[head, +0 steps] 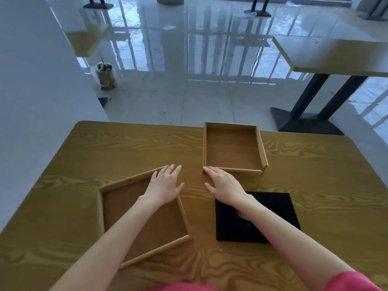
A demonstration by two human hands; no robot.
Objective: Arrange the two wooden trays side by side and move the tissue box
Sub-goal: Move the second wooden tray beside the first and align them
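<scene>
Near tray (144, 215), at 8 o'clock on the counter (315, 175), is skewed, long axis toward 1 o'clock; far tray (233, 150) lies square at 12. Black tissue box (273, 206) is seen at 4 o'clock. Left hand (165, 187) and right hand (225, 185) are spread flat, fingers (174, 171) open, nothing held.

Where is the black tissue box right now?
In the head view, the black tissue box sits on the wooden table at the near right, partly under the right forearm, just in front of the far wooden tray and right of the angled tray.

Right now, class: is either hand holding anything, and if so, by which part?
Nothing is held. The left hand is spread open over the near tray; the right hand is open by the far tray.
</scene>
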